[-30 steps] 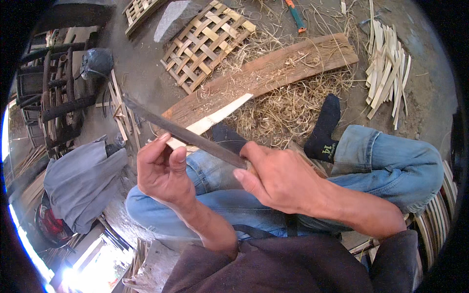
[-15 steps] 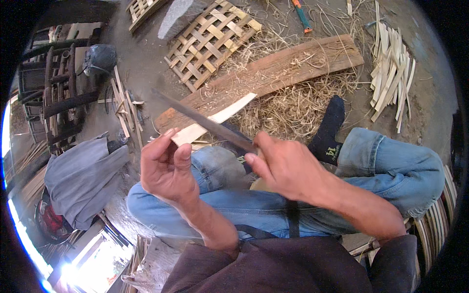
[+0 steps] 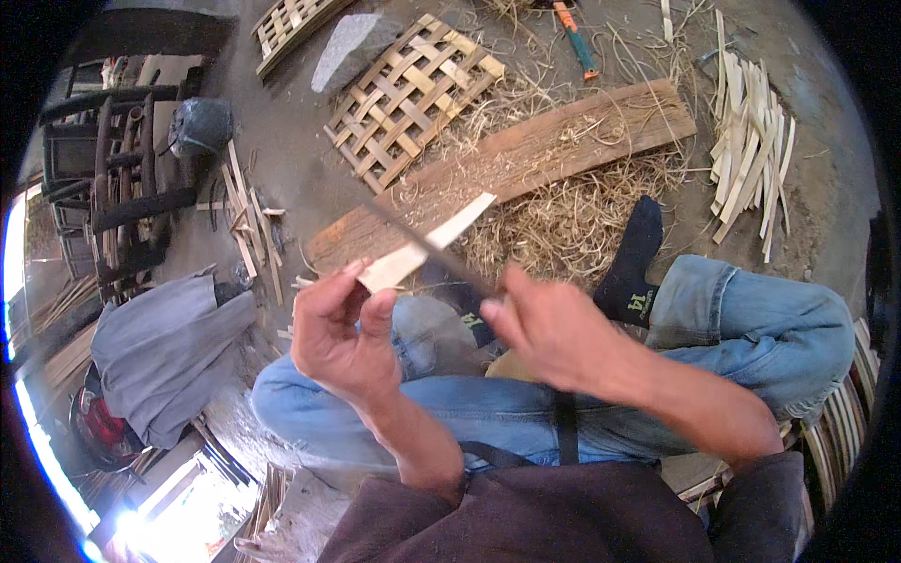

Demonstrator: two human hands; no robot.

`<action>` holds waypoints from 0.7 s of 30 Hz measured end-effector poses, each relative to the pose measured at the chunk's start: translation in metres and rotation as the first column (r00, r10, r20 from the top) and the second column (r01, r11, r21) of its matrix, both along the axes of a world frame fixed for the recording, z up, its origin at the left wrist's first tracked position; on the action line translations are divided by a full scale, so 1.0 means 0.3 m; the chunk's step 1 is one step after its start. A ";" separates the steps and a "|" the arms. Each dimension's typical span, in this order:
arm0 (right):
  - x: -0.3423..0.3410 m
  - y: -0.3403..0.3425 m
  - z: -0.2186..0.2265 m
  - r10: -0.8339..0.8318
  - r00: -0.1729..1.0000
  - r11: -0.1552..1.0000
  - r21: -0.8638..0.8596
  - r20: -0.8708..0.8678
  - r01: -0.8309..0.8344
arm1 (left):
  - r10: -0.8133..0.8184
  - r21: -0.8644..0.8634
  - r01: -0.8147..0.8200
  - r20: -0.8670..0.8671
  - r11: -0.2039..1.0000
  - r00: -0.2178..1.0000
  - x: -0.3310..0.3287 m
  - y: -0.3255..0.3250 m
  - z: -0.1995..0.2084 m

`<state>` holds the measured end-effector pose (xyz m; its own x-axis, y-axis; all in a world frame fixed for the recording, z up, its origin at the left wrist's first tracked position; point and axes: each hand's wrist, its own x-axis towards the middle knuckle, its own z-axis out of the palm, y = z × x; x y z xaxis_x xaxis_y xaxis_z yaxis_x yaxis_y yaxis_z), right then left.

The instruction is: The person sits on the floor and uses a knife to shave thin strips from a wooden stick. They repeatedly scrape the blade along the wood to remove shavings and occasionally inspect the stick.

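Observation:
My left hand (image 3: 345, 330) pinches the near end of a pale, flat wooden strip (image 3: 457, 225) between thumb and fingers. The strip points away and to the right, above a brown plank (image 3: 582, 127). In my closed right hand (image 3: 563, 328) is a long dark knife (image 3: 422, 242), its handle hidden by the fingers. The blade is blurred by motion and crosses over the strip, reaching up and to the left. From this view I cannot tell whether blade and strip touch.
Curly shavings (image 3: 563, 220) lie around the plank. A woven lattice panel (image 3: 413, 98) and a grey stone (image 3: 345, 52) are beyond it. Cut strips (image 3: 751, 150) are piled at the right, near a hammer-like tool with an orange and green handle (image 3: 575, 42). Grey cloth (image 3: 169, 347) hangs at left.
The knife has swung so its blade crosses the strip at a steeper slant, with its tip further right. My left hand and the strip have shifted slightly right and nearer me.

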<state>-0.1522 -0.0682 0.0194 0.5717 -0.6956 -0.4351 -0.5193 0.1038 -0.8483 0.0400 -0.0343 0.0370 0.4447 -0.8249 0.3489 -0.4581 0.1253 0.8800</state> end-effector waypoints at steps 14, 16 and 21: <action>-0.021 0.013 0.080 0.034 0.995 0.988 0.146 0.094 -0.048 | 0.010 0.014 -0.009 -0.042 1.000 0.999 -0.012 0.026 -0.010; -0.027 0.007 0.058 -0.004 0.993 0.997 0.073 0.119 -0.004 | 0.008 0.012 -0.007 -0.075 1.000 0.997 -0.017 0.013 -0.005; -0.024 -0.026 0.069 -0.020 0.986 0.995 0.102 0.166 0.003 | -0.033 0.023 0.032 0.029 0.999 0.999 0.004 0.020 -0.004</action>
<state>-0.1593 -0.0760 0.0403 0.6343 -0.6601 -0.4024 -0.3696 0.1983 -0.9078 0.0413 -0.0283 0.0360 0.4077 -0.8466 0.3421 -0.4797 0.1202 0.8692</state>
